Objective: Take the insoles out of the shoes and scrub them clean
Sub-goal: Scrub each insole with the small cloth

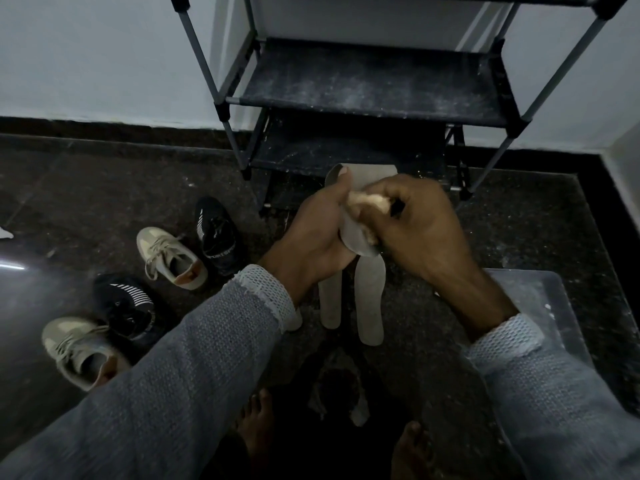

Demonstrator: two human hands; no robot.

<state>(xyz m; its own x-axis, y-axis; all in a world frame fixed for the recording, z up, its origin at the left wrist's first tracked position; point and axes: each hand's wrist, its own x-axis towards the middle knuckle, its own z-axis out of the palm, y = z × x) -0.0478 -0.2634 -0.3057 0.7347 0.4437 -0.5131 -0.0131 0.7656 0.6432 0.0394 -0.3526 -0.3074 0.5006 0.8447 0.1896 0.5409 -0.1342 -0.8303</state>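
Note:
My left hand [317,226] grips a grey insole [372,174] from its left side, thumb on its upper face, holding it up in front of the shoe rack. My right hand [420,230] is curled round a pale cloth [367,202] and presses it onto the insole's middle. Two more grey insoles [370,299] lie side by side on the dark floor just below my hands. To the left stand two beige sneakers [169,258] and two black sneakers [216,230], scattered on the floor.
A dark metal-framed shoe rack [374,88] stands against the white wall straight ahead. A translucent plastic box [540,303] sits at the right under my right forearm. My bare feet [258,427] and a dark crumpled rag [341,386] are at the bottom.

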